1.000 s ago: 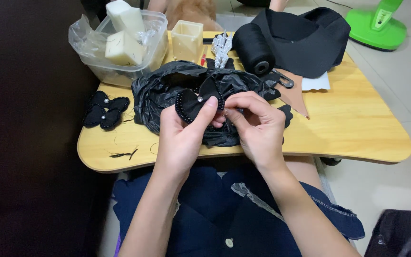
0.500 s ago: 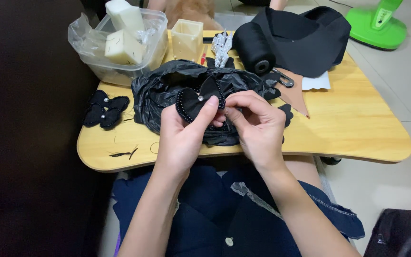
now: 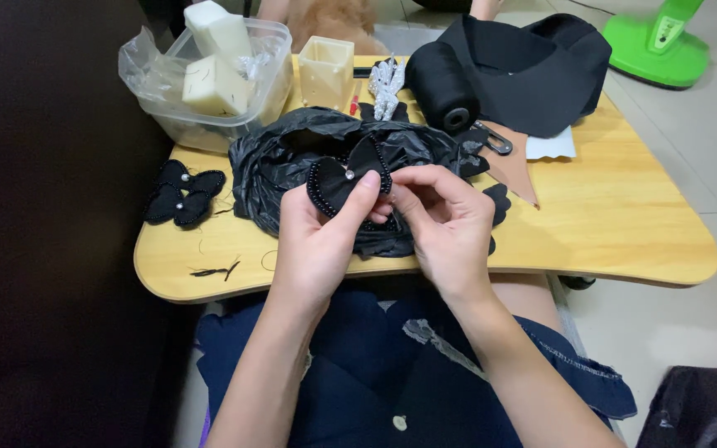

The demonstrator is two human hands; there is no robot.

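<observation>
The left hand (image 3: pixel 317 241) was pinched on a black bow (image 3: pixel 348 178), thumb pressed over its lower edge, holding it up above a crumpled black bag (image 3: pixel 292 166) on the lap table (image 3: pixel 607 224). The bow carried a beaded rim and 1 small pearl-like stud at its centre. The right hand (image 3: pixel 446 220) sat just beside it, fingertips drawn together at the bow's right edge; whether they gripped a needle, a thread or a bead could not be told, since anything there was too fine to see. The likeliest slip, as I judged it, was a loose bead or thread end falling into the folds of the bag, where black on black would hide it. A hard tug from the right hand might also pucker the rim or pull the bow out of the left thumb's hold. 2 more bows (image 3: pixel 180 192) lay near the table's left edge, close enough for a forearm to nudge them off.
</observation>
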